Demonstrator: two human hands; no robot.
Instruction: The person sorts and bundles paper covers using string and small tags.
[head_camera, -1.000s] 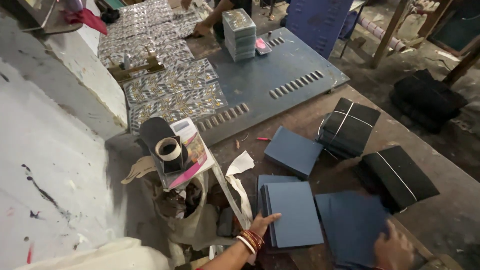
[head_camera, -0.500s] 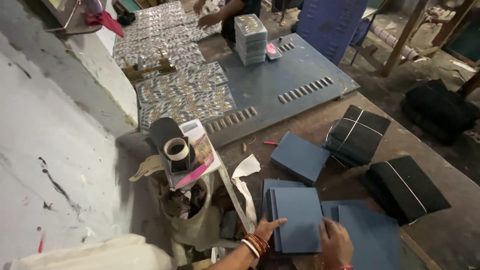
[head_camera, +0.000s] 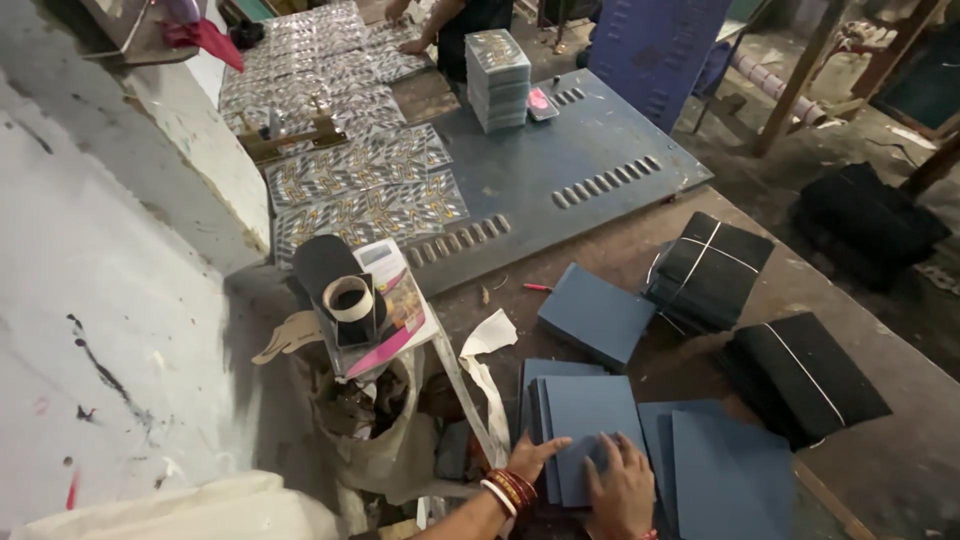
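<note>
Pressing down on a small stack of blue boards (head_camera: 585, 430), a worker squares the sheets at the near edge of a worn brown tabletop (head_camera: 620, 250). The left hand (head_camera: 530, 458), bangles at the wrist, grips the stack's near left corner with fingers bent around the edge, while the right hand (head_camera: 622, 485) lies flat on top, fingers spread across the uppermost sheet. The boards look thin, stiff and light, with a matt face that should not slip much; loosely fanned, they would likely slide apart unless taken by two opposite edges and held together. More blue sheets (head_camera: 725, 465) lie just to the right, touching the stack, and a single blue block (head_camera: 595, 318) sits farther back. Two black bundles tied with white string (head_camera: 710, 268) rest well apart on the right. A tape roll (head_camera: 350, 298) stands on a cluttered stand to the left, above a bag (head_camera: 385, 440) of what may be paper scraps, the view there being dim. Printed sheets (head_camera: 350, 195) cover the far bench, where another person's hand (head_camera: 410, 45) is at work.
</note>
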